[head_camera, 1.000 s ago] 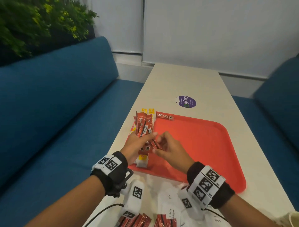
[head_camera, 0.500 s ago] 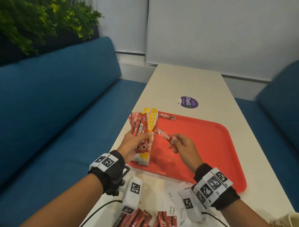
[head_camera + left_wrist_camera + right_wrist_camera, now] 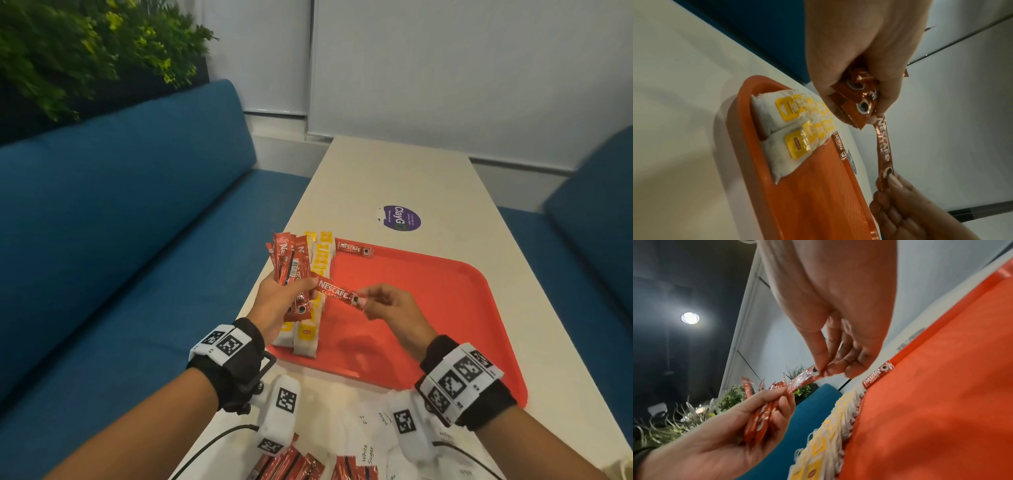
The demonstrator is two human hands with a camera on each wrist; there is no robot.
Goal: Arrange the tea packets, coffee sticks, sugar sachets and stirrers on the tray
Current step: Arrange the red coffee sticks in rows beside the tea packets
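My left hand (image 3: 284, 301) grips a bunch of red coffee sticks (image 3: 289, 265) upright over the left edge of the red tray (image 3: 428, 308). My right hand (image 3: 380, 301) pinches one end of a single coffee stick (image 3: 337, 294) (image 3: 882, 146) (image 3: 803, 379), whose other end still touches the bunch. Two rows of white-and-yellow tea packets (image 3: 317, 294) (image 3: 795, 129) lie along the tray's left side. One more coffee stick (image 3: 354, 248) lies at the tray's far left corner.
More coffee sticks (image 3: 291, 466) and white sugar sachets (image 3: 366, 448) lie on the table (image 3: 394, 178) near me, in front of the tray. A purple sticker (image 3: 400, 217) sits beyond the tray. Blue sofas flank the table.
My right hand has drawn one coffee stick out of the bunch and moved it to the right over the tray. My left hand has stayed at the tray's left edge with the bunch.
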